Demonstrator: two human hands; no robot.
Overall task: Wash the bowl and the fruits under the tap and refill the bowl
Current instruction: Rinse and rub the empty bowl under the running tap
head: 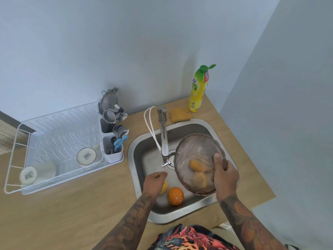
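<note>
Head view — right hand (225, 173) fingers (217, 160) grip the tilted bowl (196, 159) rim over the sink (207, 202), right of the tap (164, 141). Left hand (155, 182) loosely curled, holding nothing, just beneath the spout — orange (175, 196) near it in the basin.

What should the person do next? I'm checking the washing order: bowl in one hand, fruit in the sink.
Probably swing the bowl left under the tap. The right hand grips its rim, tilted beside the spout, while the orange lies on the sink floor and the left hand is near the tap's outlet.
</note>
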